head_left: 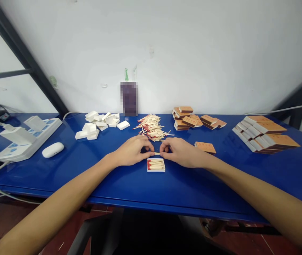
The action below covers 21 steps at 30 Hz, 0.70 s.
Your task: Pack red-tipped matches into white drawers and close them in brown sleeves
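Note:
My left hand (136,150) and my right hand (179,151) face each other over the table's middle, both closed in a pinch. Between their fingertips lie matchsticks (157,153), one end in each hand; how many cannot be made out. Just below them, a white matchbox tray (156,171) rests on the table, holding several red-tipped matches (156,164). Behind my hands is a loose heap of matches (152,126), heads pointing mostly left. An orange matchbox sleeve (205,147) lies beyond my right wrist.
White empty trays (89,129) are heaped at the back left. Orange matchboxes (192,121) lie at the back right, and a stack of boxes (266,134) stands farther right. A power strip (31,141) and a white earbud case (52,149) are at left on the blue table (129,191).

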{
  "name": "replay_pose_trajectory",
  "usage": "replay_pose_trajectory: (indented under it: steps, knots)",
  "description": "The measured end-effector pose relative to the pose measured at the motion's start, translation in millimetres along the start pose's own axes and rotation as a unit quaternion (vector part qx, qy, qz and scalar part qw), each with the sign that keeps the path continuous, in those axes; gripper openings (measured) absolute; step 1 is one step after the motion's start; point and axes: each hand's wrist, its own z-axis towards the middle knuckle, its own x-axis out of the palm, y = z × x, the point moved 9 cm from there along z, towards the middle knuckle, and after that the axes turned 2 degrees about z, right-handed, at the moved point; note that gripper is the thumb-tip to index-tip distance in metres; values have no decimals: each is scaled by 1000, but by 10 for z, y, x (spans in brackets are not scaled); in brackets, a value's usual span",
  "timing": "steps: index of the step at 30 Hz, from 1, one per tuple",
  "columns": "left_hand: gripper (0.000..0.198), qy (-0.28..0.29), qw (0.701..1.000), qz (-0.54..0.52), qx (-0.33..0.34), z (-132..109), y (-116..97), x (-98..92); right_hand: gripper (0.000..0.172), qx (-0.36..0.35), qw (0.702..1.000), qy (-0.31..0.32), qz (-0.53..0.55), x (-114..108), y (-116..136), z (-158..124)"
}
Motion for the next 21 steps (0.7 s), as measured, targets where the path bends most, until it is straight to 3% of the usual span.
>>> replay_pose_trajectory:
  steps: [4,9,21]
  knots:
    - [23,-21,1000,-11,17,-29,-35,-91,11,40,998,17,-36,-61,-128,-90]
    - [26,43,997,-41,49,-82,-153,-80,9,45,994,21,-93,-95,-178,-179]
    - [31,38,999,-24,28,-56,-73,-7,8,-13,992,-14,-121,-81,-130,-184]
